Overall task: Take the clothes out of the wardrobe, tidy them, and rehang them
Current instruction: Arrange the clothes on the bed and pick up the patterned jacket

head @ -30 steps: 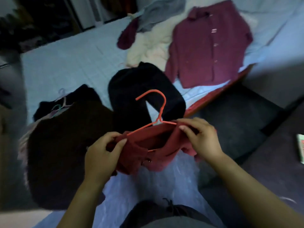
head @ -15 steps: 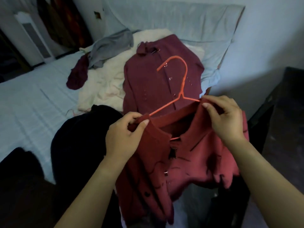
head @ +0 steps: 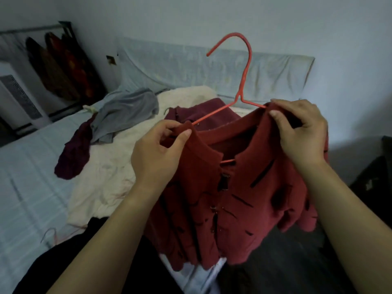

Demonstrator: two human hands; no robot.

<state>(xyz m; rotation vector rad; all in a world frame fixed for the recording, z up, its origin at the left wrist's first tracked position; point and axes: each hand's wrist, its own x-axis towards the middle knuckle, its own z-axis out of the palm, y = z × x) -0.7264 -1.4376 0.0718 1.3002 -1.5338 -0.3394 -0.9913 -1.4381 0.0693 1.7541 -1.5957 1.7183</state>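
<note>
A red collared top (head: 244,200) with dark slashes and small clasps hangs on an orange hanger (head: 244,73), held up over the bed. My left hand (head: 157,153) pinches the top's left shoulder at the collar, over the hanger's arm. At the right shoulder, my right hand (head: 301,132) grips the collar the same way. The hanger's hook points up and left, free of any rail. Behind the top, a maroon shirt (head: 203,111) lies on the bed, mostly hidden.
A grey garment (head: 125,113), a dark purple garment (head: 72,160) and a cream blanket (head: 110,177) lie on the light blue bed (head: 25,179). Black clothes (head: 95,262) sit at the near edge. Garments hang on a rack (head: 63,64) at back left. Dark furniture (head: 375,179) stands right.
Both hands have lifted the red top and hanger from low over the bed to chest height. The top now hangs down full length, and my view has tilted up toward the wall.
</note>
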